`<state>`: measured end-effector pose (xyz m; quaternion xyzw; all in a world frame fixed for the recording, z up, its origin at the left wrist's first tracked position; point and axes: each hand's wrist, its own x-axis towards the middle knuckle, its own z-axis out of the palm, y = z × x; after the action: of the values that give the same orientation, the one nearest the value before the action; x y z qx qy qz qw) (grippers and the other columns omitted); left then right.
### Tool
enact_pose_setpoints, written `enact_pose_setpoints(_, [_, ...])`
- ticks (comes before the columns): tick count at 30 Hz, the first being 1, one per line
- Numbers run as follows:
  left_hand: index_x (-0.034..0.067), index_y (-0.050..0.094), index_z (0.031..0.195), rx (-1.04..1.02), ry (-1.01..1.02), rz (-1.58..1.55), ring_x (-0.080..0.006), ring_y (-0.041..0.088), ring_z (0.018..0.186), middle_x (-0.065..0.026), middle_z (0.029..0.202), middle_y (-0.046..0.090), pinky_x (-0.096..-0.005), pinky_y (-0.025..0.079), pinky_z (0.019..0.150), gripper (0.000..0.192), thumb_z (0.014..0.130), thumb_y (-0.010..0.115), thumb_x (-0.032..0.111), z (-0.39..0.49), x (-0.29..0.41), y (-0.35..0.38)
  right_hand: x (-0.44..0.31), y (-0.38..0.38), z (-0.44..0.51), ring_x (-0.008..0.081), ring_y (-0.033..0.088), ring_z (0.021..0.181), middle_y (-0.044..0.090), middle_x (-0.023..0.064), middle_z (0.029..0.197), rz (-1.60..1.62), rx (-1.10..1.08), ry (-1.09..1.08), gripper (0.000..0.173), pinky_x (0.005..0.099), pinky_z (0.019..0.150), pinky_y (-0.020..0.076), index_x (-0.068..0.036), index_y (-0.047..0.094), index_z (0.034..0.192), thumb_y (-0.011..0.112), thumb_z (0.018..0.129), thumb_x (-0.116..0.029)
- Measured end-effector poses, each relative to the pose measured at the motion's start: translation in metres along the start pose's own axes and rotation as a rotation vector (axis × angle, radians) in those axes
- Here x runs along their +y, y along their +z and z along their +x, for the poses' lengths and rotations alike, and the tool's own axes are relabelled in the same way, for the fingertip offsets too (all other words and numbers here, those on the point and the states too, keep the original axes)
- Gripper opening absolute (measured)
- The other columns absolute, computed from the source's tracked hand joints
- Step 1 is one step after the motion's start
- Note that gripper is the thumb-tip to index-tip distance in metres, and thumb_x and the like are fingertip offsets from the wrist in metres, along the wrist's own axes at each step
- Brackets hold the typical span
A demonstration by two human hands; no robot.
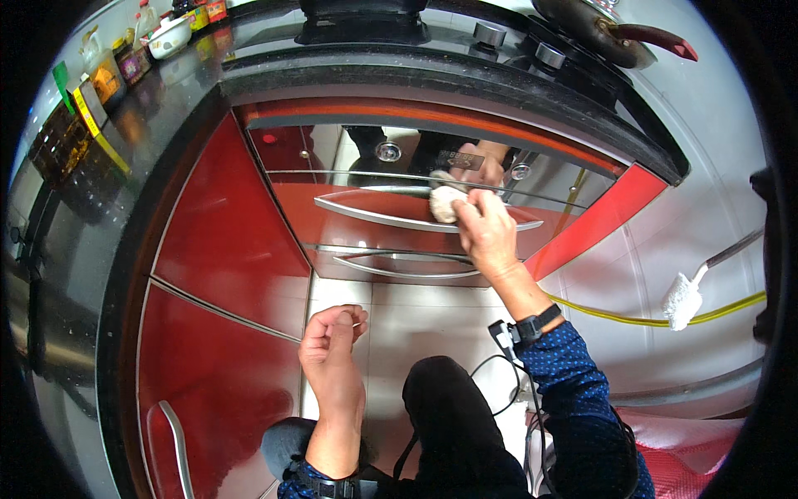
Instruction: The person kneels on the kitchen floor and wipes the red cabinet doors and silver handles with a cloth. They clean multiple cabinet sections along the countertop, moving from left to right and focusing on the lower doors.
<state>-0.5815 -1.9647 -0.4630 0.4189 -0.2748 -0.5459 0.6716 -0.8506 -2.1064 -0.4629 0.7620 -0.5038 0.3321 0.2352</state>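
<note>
My right hand (489, 234) pinches a wadded whitish cloth (444, 204) against the glossy front of a built-in drawer appliance (386, 227). The cloth lies over the upper curved metal handle (374, 215), just under the dark mirrored control panel (368, 145). That panel has a small display (464, 161) and reflects my hand. A second curved handle (399, 269) sits lower down. My left hand (333, 343) is held above the pale floor, palm turned up and fingers loosely curled, with nothing visible in it.
Overhead are a black countertop edge (374, 73), hob knobs (489, 34) and a pan (592, 31). Red cabinet doors (230, 237) stand left. To the right are a white-headed brush (682, 302) and a yellow hose (636, 320). A black cable (517, 387) hangs by my right sleeve.
</note>
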Motion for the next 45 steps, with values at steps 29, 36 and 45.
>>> enact_pose_setpoints(29, [0.001,0.070,0.105,-0.083,0.002,0.042,-0.0168,0.069,0.096,-0.0093,0.106,0.075,-0.0340,0.055,0.094,0.015,0.108,0.059,0.011,-0.019,-0.010,0.005,-0.048,-0.009,-0.058,0.0089,0.067,0.092,0.072,0.0022,0.100,1.347,-0.313,0.902,0.026,0.0270,0.075,0.0549,-0.005,0.063,0.113,0.074,0.091,0.003])
enact_pose_setpoints(36, [-0.002,0.068,0.112,-0.046,0.027,-0.014,-0.0138,0.068,0.098,-0.0079,0.106,0.075,-0.0296,0.053,0.094,0.011,0.107,0.060,0.004,-0.023,0.002,-0.005,-0.164,0.030,0.034,0.0208,0.072,0.105,0.073,0.0116,0.111,1.062,-0.268,0.274,0.040,0.0347,0.095,0.0557,-0.005,0.056,0.131,0.068,0.093,0.001])
enact_pose_setpoints(45, [-0.002,0.071,0.106,0.047,0.065,-0.009,-0.0098,0.068,0.093,-0.0065,0.100,0.075,-0.0275,0.054,0.090,0.011,0.106,0.063,0.005,-0.024,0.019,-0.013,-0.213,0.090,0.121,0.0406,0.065,0.110,0.061,0.0220,0.126,0.775,0.070,-0.150,0.027,0.0435,0.093,0.0544,-0.005,0.071,0.106,0.068,0.081,0.004])
